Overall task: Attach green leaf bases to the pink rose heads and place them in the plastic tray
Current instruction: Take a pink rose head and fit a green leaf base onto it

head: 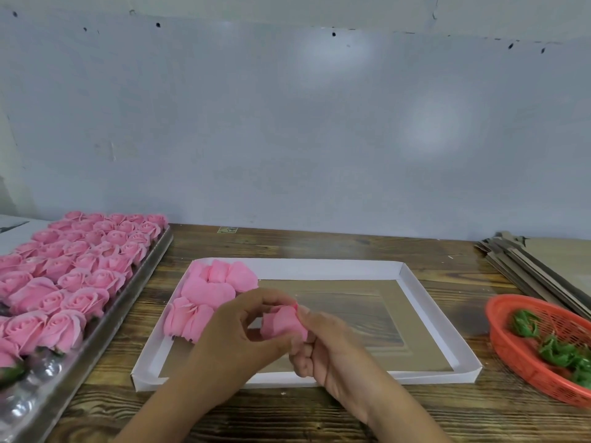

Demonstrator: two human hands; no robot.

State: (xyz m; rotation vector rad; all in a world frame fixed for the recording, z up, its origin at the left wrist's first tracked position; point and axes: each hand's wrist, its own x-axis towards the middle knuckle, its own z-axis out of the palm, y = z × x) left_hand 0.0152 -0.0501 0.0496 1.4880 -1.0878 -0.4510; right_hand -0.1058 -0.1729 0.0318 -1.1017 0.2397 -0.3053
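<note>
Both hands meet over the white box lid [409,289] in front of me. My right hand [323,353] grips a pink rose head [281,322] from the right. My left hand [243,330] curls round the same rose with thumb and fingers. Several loose pink rose heads [211,292] lie in the lid's left end. At the left, a clear plastic tray [41,388] holds rows of pink roses [80,260], some showing green bases. Green leaf bases [556,350] lie in an orange basket [511,346] at the right. No leaf base shows on the held rose.
A stack of flat cardboard pieces [537,266] lies at the back right. The wooden table [287,414] runs to a pale wall close behind. The near end of the plastic tray shows bare round cups [19,407].
</note>
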